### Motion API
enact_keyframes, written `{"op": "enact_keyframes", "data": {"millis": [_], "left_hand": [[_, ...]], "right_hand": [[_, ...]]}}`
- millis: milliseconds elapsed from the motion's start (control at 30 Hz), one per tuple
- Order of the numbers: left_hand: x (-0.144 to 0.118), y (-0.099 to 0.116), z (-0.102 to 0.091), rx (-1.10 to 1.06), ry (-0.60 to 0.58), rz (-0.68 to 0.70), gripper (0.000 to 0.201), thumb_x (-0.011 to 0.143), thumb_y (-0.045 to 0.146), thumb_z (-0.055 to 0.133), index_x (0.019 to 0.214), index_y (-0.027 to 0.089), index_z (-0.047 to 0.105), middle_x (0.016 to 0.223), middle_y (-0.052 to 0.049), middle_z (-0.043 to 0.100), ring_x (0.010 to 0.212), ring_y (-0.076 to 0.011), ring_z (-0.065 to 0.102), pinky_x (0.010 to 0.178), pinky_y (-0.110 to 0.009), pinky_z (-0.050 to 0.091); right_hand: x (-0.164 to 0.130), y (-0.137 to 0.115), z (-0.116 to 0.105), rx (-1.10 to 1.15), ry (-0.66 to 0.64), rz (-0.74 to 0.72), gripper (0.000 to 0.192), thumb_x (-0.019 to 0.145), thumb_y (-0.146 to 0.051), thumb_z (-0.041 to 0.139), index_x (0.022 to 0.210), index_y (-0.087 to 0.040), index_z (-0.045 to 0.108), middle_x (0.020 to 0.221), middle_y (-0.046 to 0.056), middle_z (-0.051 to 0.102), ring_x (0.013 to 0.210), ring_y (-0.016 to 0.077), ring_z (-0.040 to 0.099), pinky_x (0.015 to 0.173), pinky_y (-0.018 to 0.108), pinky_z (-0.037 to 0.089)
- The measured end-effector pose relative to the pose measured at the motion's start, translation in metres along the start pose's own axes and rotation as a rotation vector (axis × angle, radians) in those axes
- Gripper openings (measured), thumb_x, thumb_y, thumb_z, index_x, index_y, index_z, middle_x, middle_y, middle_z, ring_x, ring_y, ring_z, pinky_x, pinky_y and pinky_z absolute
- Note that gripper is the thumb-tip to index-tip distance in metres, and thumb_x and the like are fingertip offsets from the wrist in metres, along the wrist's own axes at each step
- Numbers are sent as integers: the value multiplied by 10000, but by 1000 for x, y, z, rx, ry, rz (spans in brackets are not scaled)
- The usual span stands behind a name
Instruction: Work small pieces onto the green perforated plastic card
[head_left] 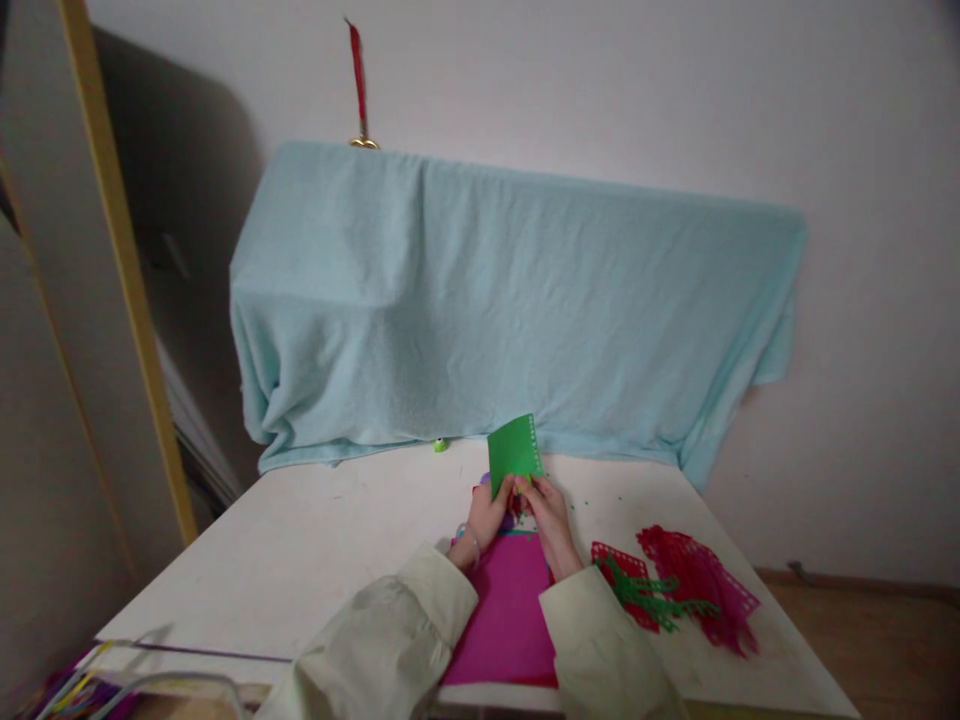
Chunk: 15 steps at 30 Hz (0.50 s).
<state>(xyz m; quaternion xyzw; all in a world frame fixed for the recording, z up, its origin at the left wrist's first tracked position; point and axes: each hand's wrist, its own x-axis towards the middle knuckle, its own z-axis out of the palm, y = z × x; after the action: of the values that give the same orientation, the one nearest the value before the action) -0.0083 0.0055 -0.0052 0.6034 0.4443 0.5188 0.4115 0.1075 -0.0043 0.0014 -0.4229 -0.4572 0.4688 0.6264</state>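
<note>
A green sheet (pixel 513 447), probably paper or felt, stands tilted up from the table with a row of small holes along its right edge. Its lower left part is pinched in my left hand (pixel 487 515), which wears a bracelet. My right hand (pixel 550 518) closes on the bottom edge near the holes. Between my fingertips is a small yellow-green spot I cannot make out. Under my wrists lies a magenta sheet (pixel 504 610). Small purple and red things and green bits show partly behind my hands.
Red and magenta punched scraps (pixel 697 580) with green strips (pixel 660 595) lie at the right of the white table (pixel 300 560). A small green object (pixel 440 445) sits at the back, before a light blue cloth (pixel 525 300). Coloured items (pixel 82 690) are at the lower left.
</note>
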Motion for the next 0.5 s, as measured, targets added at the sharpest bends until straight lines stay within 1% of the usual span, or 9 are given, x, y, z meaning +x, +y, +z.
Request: {"op": "enact_keyframes", "data": {"millis": [100,200,333,500], "left_hand": [[1,-2,-1,-67,17,-21,499,850,566,394,594,154,509,520,1,503,494,-115,462,514,-221,362],[1,-2,-2,-143,66,-66,501,838,580,411,586,155,498,491,4,486,455,-109,456,485,-215,360],[1,2,-4,-227,96,-90,521,817,617,421,614,147,516,469,0,488,433,-116,475,468,-219,370],[0,7,-4,-242,105,-126,547,788,650,436,596,145,523,460,-13,508,425,-117,480,464,-221,373]], "right_hand": [[-1,-1,3,11,-64,-10,263,738,-414,677,739,-162,600,597,-27,520,498,95,411,461,219,290],[-2,0,4,0,-79,6,284,754,-425,656,843,-156,638,649,-2,567,512,102,437,466,221,305],[-1,4,1,1,-14,26,337,759,-455,636,912,-155,650,725,21,603,544,110,466,485,222,334],[0,3,-5,42,59,55,337,734,-471,652,867,-161,640,702,3,593,541,107,472,499,220,352]]}}
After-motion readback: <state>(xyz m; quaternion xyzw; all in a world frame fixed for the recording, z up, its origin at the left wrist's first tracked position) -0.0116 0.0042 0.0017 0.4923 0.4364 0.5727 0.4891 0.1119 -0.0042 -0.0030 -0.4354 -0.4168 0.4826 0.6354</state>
